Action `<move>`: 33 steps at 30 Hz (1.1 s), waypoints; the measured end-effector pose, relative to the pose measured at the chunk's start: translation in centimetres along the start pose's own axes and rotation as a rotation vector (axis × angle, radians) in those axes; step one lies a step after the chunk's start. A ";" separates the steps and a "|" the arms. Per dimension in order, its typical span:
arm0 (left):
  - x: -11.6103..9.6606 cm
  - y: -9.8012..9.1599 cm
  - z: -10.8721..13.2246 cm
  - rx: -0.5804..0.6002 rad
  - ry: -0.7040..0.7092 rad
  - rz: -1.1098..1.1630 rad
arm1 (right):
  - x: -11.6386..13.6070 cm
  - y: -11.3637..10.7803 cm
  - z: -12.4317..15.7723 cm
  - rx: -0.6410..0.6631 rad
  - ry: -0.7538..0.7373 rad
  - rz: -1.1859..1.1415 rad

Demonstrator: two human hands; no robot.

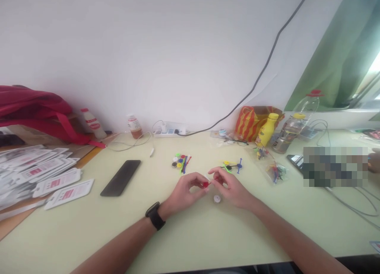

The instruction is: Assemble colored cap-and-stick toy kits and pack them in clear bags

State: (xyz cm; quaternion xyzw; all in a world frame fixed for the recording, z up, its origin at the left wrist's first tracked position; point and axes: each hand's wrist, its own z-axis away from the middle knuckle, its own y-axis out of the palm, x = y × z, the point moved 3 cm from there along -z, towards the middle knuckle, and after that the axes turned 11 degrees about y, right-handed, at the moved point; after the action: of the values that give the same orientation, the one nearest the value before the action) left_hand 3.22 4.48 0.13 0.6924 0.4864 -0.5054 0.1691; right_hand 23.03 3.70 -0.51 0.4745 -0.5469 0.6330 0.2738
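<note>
clearance: bare table (190, 238) from the hands to the near edge; black phone (120, 177) well left of left hand (185, 191); white disc (217, 198) just beside right hand (233, 190).
red piece (205, 184): pinched between both hands' fingertips; long axis roughly left-right, ends too small to tell.
surface: pale green top, white wall beyond.

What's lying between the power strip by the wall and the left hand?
In the head view, a cluster of coloured plastic pieces lies between the power strip and the left hand.

On the table (190, 234), the phone (120, 177) lies left of the small pieces (181, 162), packets (44, 175) farther left.
</note>
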 end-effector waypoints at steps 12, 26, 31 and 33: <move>1.6 -0.7 -0.5 -0.149 -0.141 0.279 | 0.2 -1.4 0.1 -0.197 -0.166 0.095; 2.1 -0.7 -0.4 -0.177 -0.157 0.322 | 0.1 -0.3 -0.5 0.024 -0.028 -0.073; 1.7 -0.4 -0.2 -0.102 -0.131 0.285 | 0.3 0.4 -0.3 0.065 -0.003 -0.082; 1.6 -0.3 -0.1 -0.079 -0.118 0.263 | 0.1 0.6 -0.3 0.081 0.013 -0.083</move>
State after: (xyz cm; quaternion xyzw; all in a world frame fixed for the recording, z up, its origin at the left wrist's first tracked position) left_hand 3.09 5.51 -1.16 0.7121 0.4004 -0.4991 0.2889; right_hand 22.38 3.77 -0.63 0.5034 -0.4989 0.6458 0.2841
